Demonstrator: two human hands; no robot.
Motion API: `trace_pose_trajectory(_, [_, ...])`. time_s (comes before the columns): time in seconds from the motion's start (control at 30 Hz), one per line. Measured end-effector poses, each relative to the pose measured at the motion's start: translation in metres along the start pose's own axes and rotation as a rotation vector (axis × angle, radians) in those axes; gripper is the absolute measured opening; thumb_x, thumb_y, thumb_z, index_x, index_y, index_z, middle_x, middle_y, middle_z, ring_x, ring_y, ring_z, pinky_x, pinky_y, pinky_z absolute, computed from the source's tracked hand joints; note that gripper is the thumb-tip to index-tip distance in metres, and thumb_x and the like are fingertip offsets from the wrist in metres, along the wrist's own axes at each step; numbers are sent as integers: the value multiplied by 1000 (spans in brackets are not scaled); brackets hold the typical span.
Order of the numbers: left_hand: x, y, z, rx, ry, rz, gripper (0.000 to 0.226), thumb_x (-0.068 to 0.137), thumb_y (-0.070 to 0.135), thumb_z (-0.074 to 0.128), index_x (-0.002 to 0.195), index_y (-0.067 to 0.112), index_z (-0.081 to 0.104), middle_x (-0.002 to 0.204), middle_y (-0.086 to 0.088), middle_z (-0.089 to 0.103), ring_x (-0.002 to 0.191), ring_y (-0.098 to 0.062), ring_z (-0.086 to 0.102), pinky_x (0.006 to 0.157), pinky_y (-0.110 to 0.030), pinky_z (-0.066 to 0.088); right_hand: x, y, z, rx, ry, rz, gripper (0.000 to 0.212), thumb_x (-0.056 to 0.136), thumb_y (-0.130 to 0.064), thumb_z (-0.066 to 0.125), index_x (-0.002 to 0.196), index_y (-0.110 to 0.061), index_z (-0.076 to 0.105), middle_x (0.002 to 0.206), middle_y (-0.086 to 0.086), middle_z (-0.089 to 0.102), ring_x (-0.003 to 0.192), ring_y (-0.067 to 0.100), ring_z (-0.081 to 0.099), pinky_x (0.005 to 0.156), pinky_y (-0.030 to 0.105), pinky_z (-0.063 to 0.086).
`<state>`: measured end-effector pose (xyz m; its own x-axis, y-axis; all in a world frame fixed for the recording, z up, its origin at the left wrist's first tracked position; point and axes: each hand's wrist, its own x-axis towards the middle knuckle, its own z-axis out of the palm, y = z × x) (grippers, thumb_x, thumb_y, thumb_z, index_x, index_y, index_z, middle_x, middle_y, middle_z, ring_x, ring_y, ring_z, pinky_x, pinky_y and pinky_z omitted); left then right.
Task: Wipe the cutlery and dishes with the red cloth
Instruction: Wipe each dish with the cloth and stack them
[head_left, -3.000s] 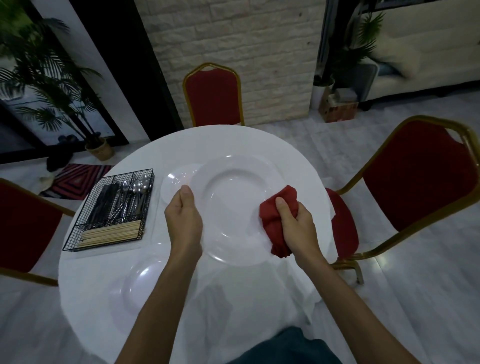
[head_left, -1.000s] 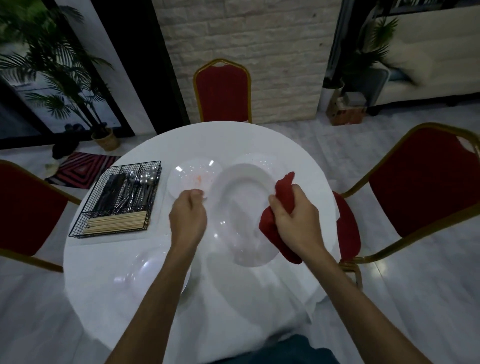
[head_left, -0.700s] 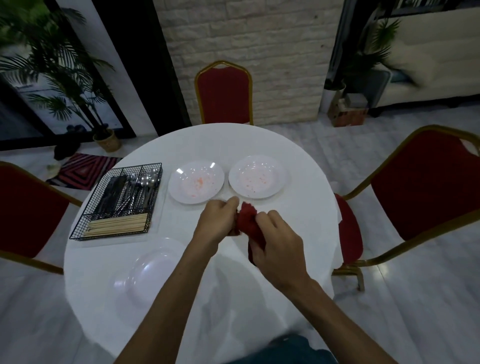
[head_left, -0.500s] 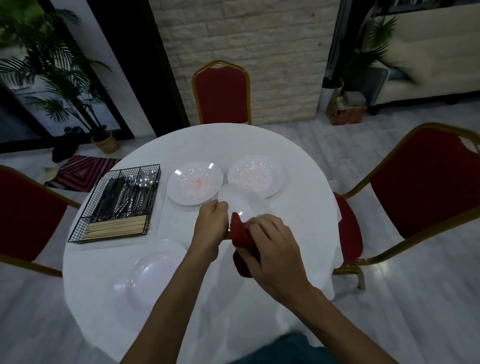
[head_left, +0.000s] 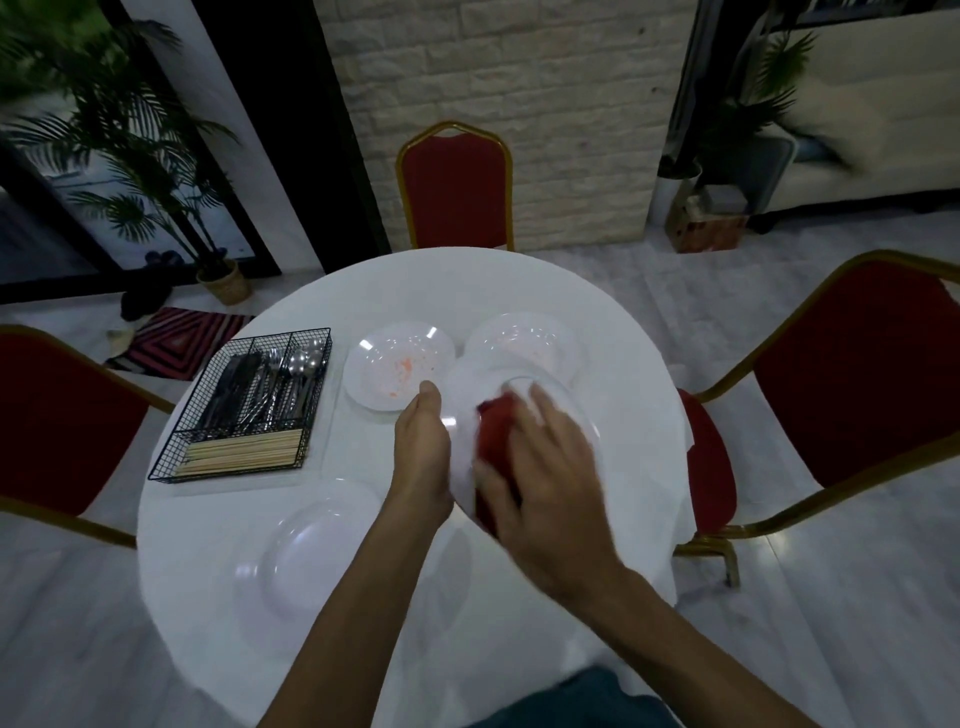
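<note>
My left hand (head_left: 422, 447) grips the left rim of a white plate (head_left: 470, 395) held tilted above the round white table (head_left: 405, 519). My right hand (head_left: 540, 467), blurred with motion, presses the red cloth (head_left: 496, 431) against the plate's face. Two white plates with reddish stains lie behind: one (head_left: 397, 364) at centre, the other (head_left: 524, 340) to its right, partly hidden by the held plate. Another white plate (head_left: 317, 545) lies at the near left. A black wire caddy (head_left: 244, 405) holds cutlery and chopsticks.
Red chairs with gold frames stand at the far side (head_left: 456, 187), the right (head_left: 852, 395) and the left (head_left: 47, 426) of the table. A potted palm (head_left: 130, 171) and a striped mat (head_left: 176, 338) are on the floor at the left.
The held plate was turned edge-on, then tipped back to face me. The right hand with the cloth moved from the plate's right rim onto its face. The head view shifted slightly.
</note>
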<state>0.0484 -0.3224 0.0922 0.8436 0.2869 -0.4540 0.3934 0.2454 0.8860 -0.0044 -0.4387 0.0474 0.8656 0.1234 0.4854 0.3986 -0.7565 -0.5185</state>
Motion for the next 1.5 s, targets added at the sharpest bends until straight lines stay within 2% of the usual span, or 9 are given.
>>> trace_pose_trajectory(0.17, [-19, -7, 14, 114, -68, 71, 37, 109, 37, 37, 103, 24, 71, 103, 2, 77, 98, -12, 71, 84, -28, 55, 16, 3, 9, -135, -111, -57, 55, 104, -31, 28, 150, -8, 47, 165, 5, 33, 157, 22, 18, 123, 55, 21])
trace_pose_trajectory(0.37, [-30, -12, 17, 250, -66, 216, 27, 109, 38, 39, 99, 36, 65, 106, 11, 70, 102, -8, 64, 96, -32, 50, 79, 24, -16, 111, -285, 366, 54, 109, -37, 28, 160, -20, 28, 170, -2, 17, 158, 16, 6, 127, 44, 8])
trace_pose_trajectory(0.53, [-33, 1, 6, 25, -24, 123, 22, 107, 31, 48, 113, 21, 67, 111, 2, 71, 102, -18, 67, 92, -35, 54, 96, 65, -30, 251, -325, 610, 42, 100, -50, 42, 140, -43, 55, 149, 2, 52, 143, 28, 39, 117, 53, 30])
trace_pose_trajectory(0.73, [-25, 8, -9, -158, 113, -12, 20, 102, 38, 57, 112, 21, 63, 95, 5, 69, 83, -18, 66, 60, -29, 50, 51, 64, -23, 448, 33, 839, 44, 95, -56, 56, 123, -23, 51, 115, -3, 66, 108, 22, 63, 99, 44, 50])
trace_pose_trajectory(1.07, [-11, 10, -15, -288, 217, -97, 24, 100, 28, 58, 117, 14, 66, 94, 0, 71, 84, -22, 69, 71, -34, 56, -7, 10, -2, 218, 151, 306, 42, 102, -35, 49, 139, -18, 59, 144, -4, 59, 137, 13, 49, 116, 44, 40])
trace_pose_trajectory(1.23, [-28, 1, 4, -226, 87, -83, 33, 105, 33, 46, 97, 11, 69, 92, -7, 75, 88, -24, 71, 70, -33, 55, 14, -18, 19, 127, 93, -72, 29, 96, -9, 57, 119, -14, 75, 141, 4, 64, 137, 22, 53, 117, 43, 38])
trace_pose_trajectory(1.3, [-30, -2, 5, -113, 74, -12, 36, 103, 31, 45, 104, 7, 72, 100, -7, 76, 101, -29, 71, 81, -38, 57, 35, -19, 12, 230, 51, -10, 28, 91, -9, 53, 107, -11, 76, 131, 4, 70, 128, 21, 59, 109, 43, 44])
trace_pose_trajectory(1.4, [-28, 2, 0, -9, 86, 83, 37, 99, 36, 47, 117, 13, 70, 114, -6, 74, 108, -28, 69, 98, -47, 55, 62, -6, -8, 340, -85, 218, 30, 101, -28, 43, 123, -22, 63, 122, -5, 70, 112, 17, 63, 97, 41, 50])
trace_pose_trajectory(1.5, [-29, 10, -9, -44, 84, 64, 30, 103, 35, 50, 115, 17, 70, 105, 0, 76, 99, -22, 71, 90, -40, 57, 76, 28, -14, 235, -172, 445, 33, 106, -39, 40, 130, -23, 57, 123, 2, 70, 115, 26, 62, 102, 43, 45])
